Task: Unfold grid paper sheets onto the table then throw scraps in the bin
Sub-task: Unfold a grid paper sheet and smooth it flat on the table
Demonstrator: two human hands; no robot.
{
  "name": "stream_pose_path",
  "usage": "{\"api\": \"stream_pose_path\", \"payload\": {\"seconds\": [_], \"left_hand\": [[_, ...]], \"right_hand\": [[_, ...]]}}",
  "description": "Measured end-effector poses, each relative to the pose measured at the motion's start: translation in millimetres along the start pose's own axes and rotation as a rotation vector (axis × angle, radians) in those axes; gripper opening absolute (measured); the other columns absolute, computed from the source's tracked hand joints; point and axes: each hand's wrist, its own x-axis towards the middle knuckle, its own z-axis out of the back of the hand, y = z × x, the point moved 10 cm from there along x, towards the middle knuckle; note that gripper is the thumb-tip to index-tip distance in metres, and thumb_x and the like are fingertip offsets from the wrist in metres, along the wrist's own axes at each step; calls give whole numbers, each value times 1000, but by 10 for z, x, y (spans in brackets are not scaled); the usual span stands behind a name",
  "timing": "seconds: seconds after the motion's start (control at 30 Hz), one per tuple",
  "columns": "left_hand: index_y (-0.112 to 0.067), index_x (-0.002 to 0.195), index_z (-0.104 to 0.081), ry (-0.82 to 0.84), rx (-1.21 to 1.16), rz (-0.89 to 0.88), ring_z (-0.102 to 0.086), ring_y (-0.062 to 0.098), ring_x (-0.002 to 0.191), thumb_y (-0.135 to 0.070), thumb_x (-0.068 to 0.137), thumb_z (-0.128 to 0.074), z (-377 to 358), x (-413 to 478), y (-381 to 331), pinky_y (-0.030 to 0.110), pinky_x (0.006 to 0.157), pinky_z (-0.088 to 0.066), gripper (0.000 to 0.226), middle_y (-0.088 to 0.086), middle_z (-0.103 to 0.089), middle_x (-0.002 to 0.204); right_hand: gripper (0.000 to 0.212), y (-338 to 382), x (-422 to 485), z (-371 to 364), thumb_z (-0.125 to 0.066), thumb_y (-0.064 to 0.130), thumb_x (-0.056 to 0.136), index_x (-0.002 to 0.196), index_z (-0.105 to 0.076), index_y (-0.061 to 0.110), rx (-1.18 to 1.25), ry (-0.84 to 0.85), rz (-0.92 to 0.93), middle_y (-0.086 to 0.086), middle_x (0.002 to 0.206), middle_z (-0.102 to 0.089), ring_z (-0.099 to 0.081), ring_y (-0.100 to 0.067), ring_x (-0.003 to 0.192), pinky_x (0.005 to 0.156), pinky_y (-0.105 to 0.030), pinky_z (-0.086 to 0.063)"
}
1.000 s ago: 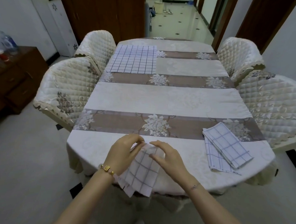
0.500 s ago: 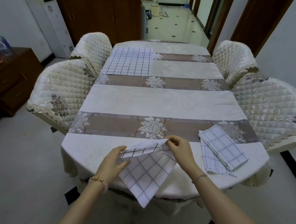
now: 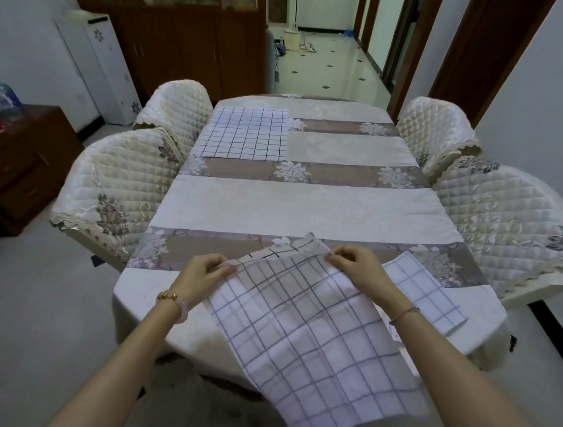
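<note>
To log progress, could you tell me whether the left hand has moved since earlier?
Yes: the left hand moved left along the table's near edge, spreading the sheet.

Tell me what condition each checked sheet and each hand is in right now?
Held grid sheet: mostly opened, one flap still folded at its far edge, hanging over the table's near edge.
Far grid sheet: unfolded, lying flat on the table.
Folded grid sheets: still folded, stacked.
Left hand: pinching the held sheet's left corner.
Right hand: pinching its top edge.
</note>
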Motion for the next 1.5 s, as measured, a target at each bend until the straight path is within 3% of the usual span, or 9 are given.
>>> {"api": "stream_pose_path", "payload": {"seconds": [0.2, 0.3, 0.4, 0.63, 0.8, 1.07, 1.2, 1.33, 1.5], "left_hand": [[-5, 82, -67, 59, -176, 133, -47, 19, 68, -33, 86, -62, 9, 125, 116, 27, 58, -37, 29, 9, -51, 72], [-13, 111, -64, 88, -640, 369, -62, 24, 91, -34, 89, -58, -241, 50, 405, 33, 70, -50, 31, 5, -67, 99], [-15, 120, -56, 191, -802, 473, -61, 25, 110, -33, 91, -54, -625, -133, 617, 35, 79, -53, 34, 7, -66, 118], [1, 108, -62, 153, -739, 498, -68, 25, 84, -7, 91, -55, -1062, -437, 877, 31, 70, -57, 20, 18, -69, 109], [1, 92, -65, -28, -716, 551, -62, 34, 93, -6, 90, -56, -852, -460, 1166, 43, 84, -51, 11, 25, -68, 100], [-2, 104, -60, 47, -769, 584, -65, 29, 87, -5, 91, -53, -865, -550, 1250, 36, 65, -53, 15, 17, -68, 99], [0, 96, -62, 91, -615, 579, -66, 31, 87, -2, 85, -59, -873, -617, 1257, 40, 72, -56, 11, 16, -70, 92], [-3, 68, -61, 17, -480, 533, -57, 11, 52, -2, 83, -63, -830, -644, 1148, 21, 51, -48, 15, -1, -61, 52], [-2, 75, -64, -47, -548, 525, -59, 23, 75, -7, 86, -61, -828, -685, 1064, 31, 68, -48, 12, 11, -65, 73]], "right_hand": [[24, -58, 17, 57, -59, 26, 91, 69, -62, 18, 110, -31, -30, 12, 43, -47, -37, 1, 42, 51, -14, -29], [27, -236, -8, 70, -59, 25, 91, 79, -67, 3, 234, -112, -83, -16, 66, -54, -46, -8, 66, 64, -28, -36], [21, -395, -46, 39, -57, 24, 92, 87, -70, 7, 264, -147, -147, -10, 86, -65, -55, -17, 83, 74, -29, -45], [51, -703, -63, 50, -48, 32, 97, 114, -55, -16, 356, -216, -314, -41, 117, -52, -50, -54, 108, 84, -47, -51], [44, -961, -258, -194, -48, 53, 90, 112, -63, 18, 458, 20, -557, -4, 92, -66, -63, -19, 80, 69, -31, -52], [24, -1269, -656, -462, -63, 0, 85, 107, -60, 9, 285, 25, -495, -6, 81, -67, -65, -11, 61, 49, -16, -50], [16, -1340, -718, -408, -64, 3, 84, 100, -64, 9, 267, -79, -451, -9, 86, -69, -66, -21, 74, 56, -20, -52], [15, -1394, -721, -270, -66, 10, 82, 84, -64, 25, 110, -186, -427, -2, 88, -69, -65, -26, 90, 81, -40, -54], [34, -1255, -782, -205, -59, 19, 88, 122, -54, 14, -200, -286, -360, -3, 111, -55, -55, -24, 100, 80, -34, -44]]}}
